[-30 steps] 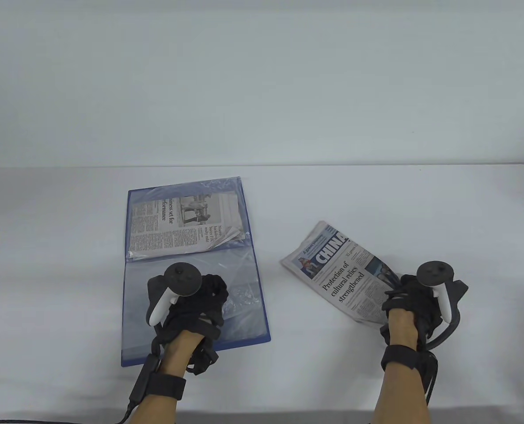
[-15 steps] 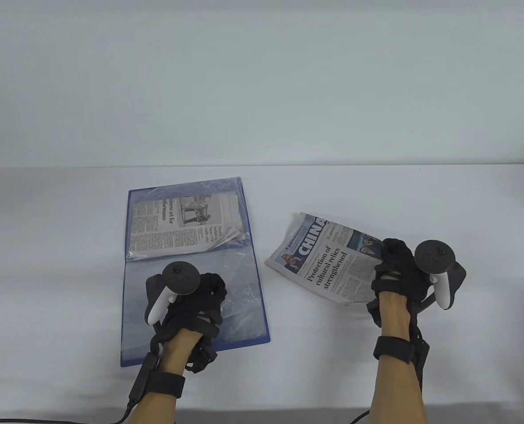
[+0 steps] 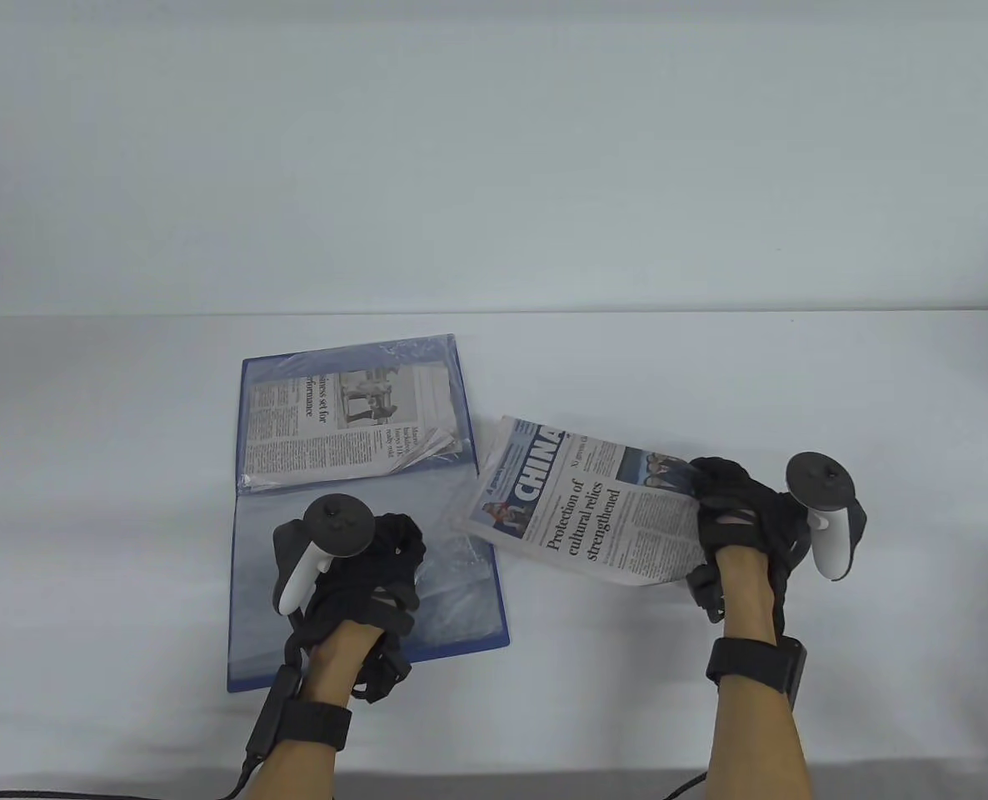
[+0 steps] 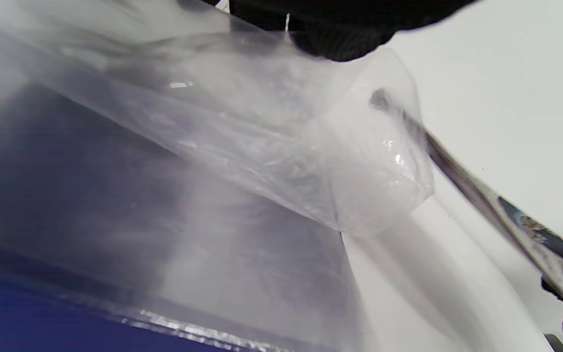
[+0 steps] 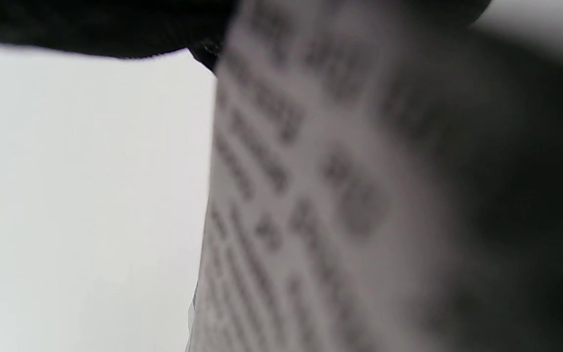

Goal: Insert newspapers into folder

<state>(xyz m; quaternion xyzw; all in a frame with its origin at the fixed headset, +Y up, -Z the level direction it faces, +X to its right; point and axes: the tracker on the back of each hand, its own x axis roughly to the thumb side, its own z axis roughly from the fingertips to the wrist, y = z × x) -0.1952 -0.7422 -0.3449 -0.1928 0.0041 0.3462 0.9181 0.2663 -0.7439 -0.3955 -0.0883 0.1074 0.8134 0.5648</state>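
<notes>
In right grip [image 3: 731, 521]: newspaper [image 3: 577, 517].

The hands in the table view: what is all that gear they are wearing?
Both the left hand and the right hand wear black gloves with cut-out openings and thin black wires. A tracker with a round black head and white handle sits on the back of each. Black straps circle the bare forearms' wrists, and a black cable trails from the left strap toward the bottom edge.

Folder [image 3: 477, 500]: glossy blue plastic with clear, crinkled sleeves [image 4: 281, 146]. Newspaper [image 3: 577, 517]: matt printed paper. Gloves [image 3: 744, 517]: black knit cloth. Table [image 3: 711, 367]: matt white.
</notes>
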